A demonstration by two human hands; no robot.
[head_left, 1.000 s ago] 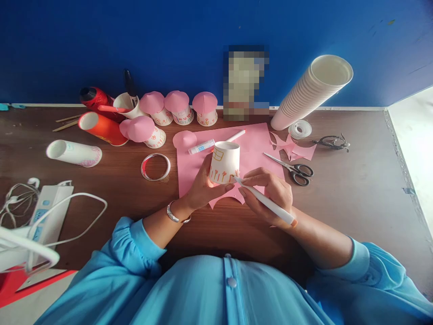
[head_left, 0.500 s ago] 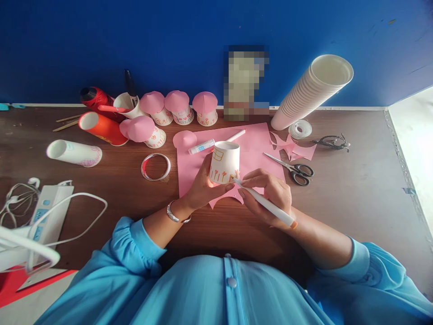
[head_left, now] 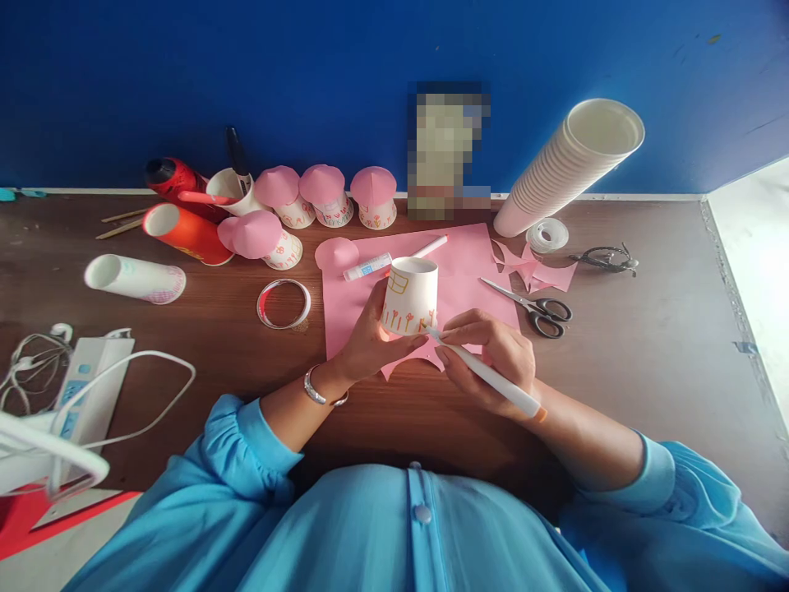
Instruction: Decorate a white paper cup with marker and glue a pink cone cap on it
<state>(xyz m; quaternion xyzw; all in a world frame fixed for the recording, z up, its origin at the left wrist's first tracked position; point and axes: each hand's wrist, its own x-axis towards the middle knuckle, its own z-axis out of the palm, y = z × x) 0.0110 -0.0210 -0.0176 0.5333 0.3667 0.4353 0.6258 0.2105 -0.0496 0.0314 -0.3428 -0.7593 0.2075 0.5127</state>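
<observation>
My left hand (head_left: 370, 337) is closed around a white paper cup (head_left: 417, 294), held upside down above the pink paper (head_left: 468, 255). Drawn on the cup are a yellow window and a row of red and orange flowers along its lower rim. Between the fingers of my right hand (head_left: 490, 358) is a white marker (head_left: 496, 380) with an orange end. Its tip touches the cup near the lower rim, at the flowers. Behind the cup, a glue stick (head_left: 368, 267) and another white marker (head_left: 431, 245) lie on the pink paper.
Scissors (head_left: 542, 312) lie right of the paper, near pink scraps (head_left: 533, 267) and a clear tape roll (head_left: 547, 236). A tall cup stack (head_left: 567, 168) leans at the wall. Several decorated cups with pink cone roofs (head_left: 373, 187) stand at the back. A power strip (head_left: 92, 403) is at left.
The cup has turned very slightly in my left hand. My right hand and the marker have shifted a little to the right and down, the tip staying at the lower rim.
</observation>
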